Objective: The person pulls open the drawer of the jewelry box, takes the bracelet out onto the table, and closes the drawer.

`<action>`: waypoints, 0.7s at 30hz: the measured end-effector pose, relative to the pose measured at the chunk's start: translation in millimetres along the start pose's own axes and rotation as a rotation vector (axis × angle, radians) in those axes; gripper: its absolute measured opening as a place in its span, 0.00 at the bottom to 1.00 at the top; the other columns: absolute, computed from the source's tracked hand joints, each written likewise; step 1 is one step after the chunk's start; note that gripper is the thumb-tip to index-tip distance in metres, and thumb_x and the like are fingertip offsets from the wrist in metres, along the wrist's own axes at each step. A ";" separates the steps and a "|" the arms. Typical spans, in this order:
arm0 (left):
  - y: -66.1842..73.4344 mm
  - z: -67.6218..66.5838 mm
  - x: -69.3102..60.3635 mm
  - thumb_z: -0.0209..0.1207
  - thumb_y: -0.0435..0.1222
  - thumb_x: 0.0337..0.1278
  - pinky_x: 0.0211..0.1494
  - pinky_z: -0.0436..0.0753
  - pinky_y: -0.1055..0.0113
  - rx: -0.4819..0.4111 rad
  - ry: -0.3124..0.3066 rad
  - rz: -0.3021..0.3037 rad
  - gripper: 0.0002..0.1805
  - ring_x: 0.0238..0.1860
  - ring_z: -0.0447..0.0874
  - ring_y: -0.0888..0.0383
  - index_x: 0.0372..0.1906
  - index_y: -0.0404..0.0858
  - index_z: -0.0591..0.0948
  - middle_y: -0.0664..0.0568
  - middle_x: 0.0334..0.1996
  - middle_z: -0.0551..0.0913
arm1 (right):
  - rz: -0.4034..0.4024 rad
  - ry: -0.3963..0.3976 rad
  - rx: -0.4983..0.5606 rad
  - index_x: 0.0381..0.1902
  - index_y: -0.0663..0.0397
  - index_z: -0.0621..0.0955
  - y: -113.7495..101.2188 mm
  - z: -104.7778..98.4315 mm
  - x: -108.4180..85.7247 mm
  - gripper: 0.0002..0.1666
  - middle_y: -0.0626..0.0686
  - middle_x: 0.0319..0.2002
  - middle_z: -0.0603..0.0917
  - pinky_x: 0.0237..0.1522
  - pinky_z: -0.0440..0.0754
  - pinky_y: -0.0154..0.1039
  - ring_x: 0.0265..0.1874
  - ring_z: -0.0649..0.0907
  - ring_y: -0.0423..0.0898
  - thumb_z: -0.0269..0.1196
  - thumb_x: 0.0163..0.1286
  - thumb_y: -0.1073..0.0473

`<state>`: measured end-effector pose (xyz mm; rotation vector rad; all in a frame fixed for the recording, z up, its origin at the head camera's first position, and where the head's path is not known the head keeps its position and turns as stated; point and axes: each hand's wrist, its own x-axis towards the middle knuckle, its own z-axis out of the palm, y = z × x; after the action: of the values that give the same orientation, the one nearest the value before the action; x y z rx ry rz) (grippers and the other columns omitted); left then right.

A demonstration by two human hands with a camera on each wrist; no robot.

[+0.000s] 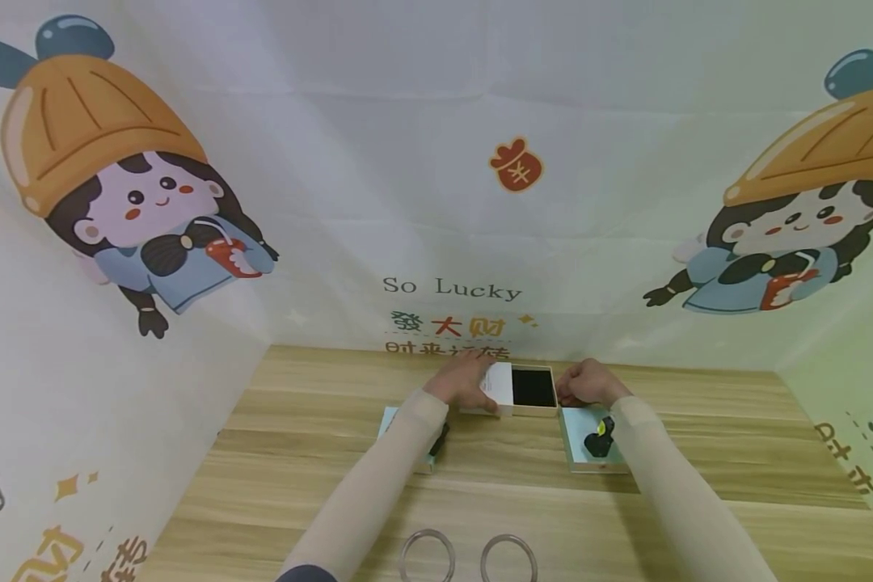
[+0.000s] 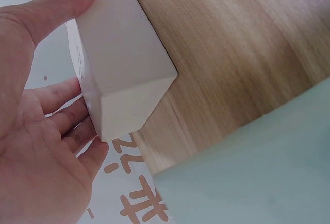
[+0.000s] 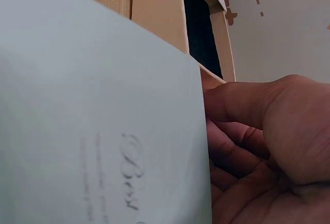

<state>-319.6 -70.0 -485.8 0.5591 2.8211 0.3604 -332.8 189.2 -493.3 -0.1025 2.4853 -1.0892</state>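
Note:
A white sliding box lies near the back of the table, its sleeve (image 1: 504,384) partly off a cream drawer (image 1: 534,411) with a black inside. My left hand (image 1: 466,380) grips the sleeve; in the left wrist view the thumb lies on one face of the white sleeve (image 2: 124,44) and the fingers on another. At the drawer's right end, my right hand (image 1: 589,382) pinches the edge. The right wrist view shows that thumb against the drawer (image 3: 160,13), with the other fingers curled beneath and their tips partly hidden.
A light blue box (image 1: 576,444) bearing a black-and-yellow object (image 1: 600,438) stands below my right hand. Another light blue box (image 1: 389,420), with a black item (image 1: 440,439), is partly covered by my left forearm. Two clear rings (image 1: 428,531) lie at the front edge.

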 end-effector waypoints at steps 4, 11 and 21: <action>-0.2 0.5 0.4 0.75 0.56 0.50 0.84 0.57 0.54 -0.001 -0.003 -0.001 0.53 0.82 0.55 0.47 0.78 0.43 0.64 0.46 0.80 0.61 | -0.020 0.007 -0.014 0.43 0.72 0.85 0.8 0.7 1.3 0.13 0.55 0.32 0.89 0.34 0.86 0.34 0.27 0.84 0.39 0.56 0.68 0.70; -3.1 2.0 1.6 0.74 0.56 0.50 0.84 0.58 0.54 -0.003 -0.003 0.004 0.53 0.82 0.54 0.46 0.79 0.43 0.64 0.46 0.80 0.61 | -0.037 0.027 -0.049 0.41 0.70 0.86 -0.4 3.5 1.8 0.13 0.55 0.31 0.89 0.33 0.85 0.33 0.26 0.84 0.39 0.56 0.67 0.69; -3.5 2.3 2.1 0.74 0.56 0.51 0.83 0.58 0.54 -0.012 -0.005 0.011 0.53 0.82 0.54 0.46 0.79 0.43 0.63 0.46 0.80 0.61 | -0.034 0.051 -0.060 0.40 0.69 0.86 -4.1 6.0 -0.3 0.11 0.54 0.30 0.89 0.34 0.86 0.35 0.28 0.84 0.41 0.57 0.67 0.69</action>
<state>-322.0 -71.8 -489.4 0.5731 2.8101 0.3773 -330.5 182.4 -493.8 -0.1373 2.5714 -1.0432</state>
